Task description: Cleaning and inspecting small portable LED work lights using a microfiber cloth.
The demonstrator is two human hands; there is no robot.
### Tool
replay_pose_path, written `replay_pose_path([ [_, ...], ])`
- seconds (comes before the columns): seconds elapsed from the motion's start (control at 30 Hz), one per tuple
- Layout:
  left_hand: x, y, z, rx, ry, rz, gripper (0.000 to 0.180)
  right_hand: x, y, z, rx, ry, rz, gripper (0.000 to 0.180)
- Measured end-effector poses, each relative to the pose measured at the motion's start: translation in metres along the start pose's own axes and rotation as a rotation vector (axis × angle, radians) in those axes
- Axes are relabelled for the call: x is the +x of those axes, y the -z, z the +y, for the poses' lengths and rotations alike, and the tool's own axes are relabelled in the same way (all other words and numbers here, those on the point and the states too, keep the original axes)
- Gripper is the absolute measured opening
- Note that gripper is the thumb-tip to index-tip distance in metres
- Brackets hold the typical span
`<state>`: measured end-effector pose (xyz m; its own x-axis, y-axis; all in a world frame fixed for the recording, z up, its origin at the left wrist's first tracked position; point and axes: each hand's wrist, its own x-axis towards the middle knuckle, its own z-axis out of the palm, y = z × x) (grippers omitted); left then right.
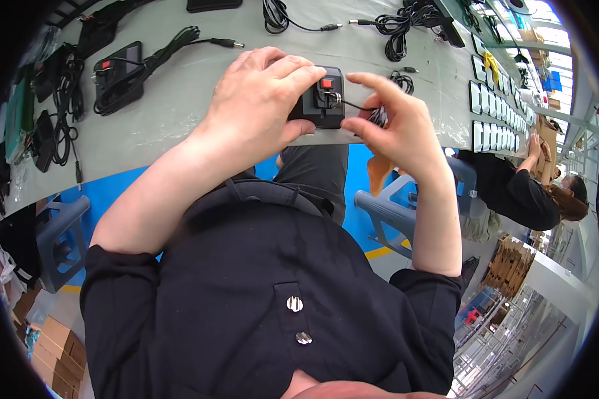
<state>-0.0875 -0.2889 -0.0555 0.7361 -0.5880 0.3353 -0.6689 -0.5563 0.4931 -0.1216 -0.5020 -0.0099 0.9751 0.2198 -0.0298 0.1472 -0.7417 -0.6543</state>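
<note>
Tbl (173,130): L fingers (306,75) round blk box (327,118), R fingers (383,86) apart

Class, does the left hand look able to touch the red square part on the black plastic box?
Probably yes: the left hand is close beside the red square part, and nothing appears to cover it.

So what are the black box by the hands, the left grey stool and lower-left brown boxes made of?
Black box: probably satin plastic, given its soft sheen. Grey stool: likely matte moulded plastic, with rounded edges. Brown boxes: apparently plain cardboard, dull tan with straight folds.
</note>
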Motion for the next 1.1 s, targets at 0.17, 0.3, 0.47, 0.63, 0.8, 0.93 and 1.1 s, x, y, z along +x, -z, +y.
replay_pose_path([
  [0.17, -0.006, 0.006, 0.005, 0.09, 0.003, -0.014, 0.061, -0.003, -0.023, 0.009, -0.166, 0.037, -0.008, 0.05],
  [0.3, -0.009, 0.027, -0.001, 0.331, -0.043, -0.054, 0.051, 0.005, -0.042, -0.018, -0.195, -0.036, 0.0, 0.043],
  [0.47, -0.028, 0.073, -0.028, 0.444, 0.003, -0.17, 0.052, 0.039, -0.081, -0.051, -0.278, 0.11, -0.009, 0.04],
  [0.63, -0.045, 0.106, -0.05, 0.429, 0.119, -0.201, 0.06, 0.057, -0.106, -0.09, -0.333, 0.129, -0.046, 0.033],
  [0.8, -0.055, 0.132, -0.062, 0.435, 0.265, -0.167, 0.064, 0.062, -0.084, -0.089, 0.041, 0.266, 0.153, 0.052],
  [0.93, -0.052, 0.146, -0.058, 0.288, 0.226, -0.206, 0.081, 0.028, -0.012, -0.027, 0.715, 0.012, 0.268, 0.027],
  [1.1, 0.025, 0.138, -0.004, 0.248, 0.033, -0.142, 0.068, -0.075, 0.02, 0.071, 1.57, -0.322, 0.481, 0.027],
])
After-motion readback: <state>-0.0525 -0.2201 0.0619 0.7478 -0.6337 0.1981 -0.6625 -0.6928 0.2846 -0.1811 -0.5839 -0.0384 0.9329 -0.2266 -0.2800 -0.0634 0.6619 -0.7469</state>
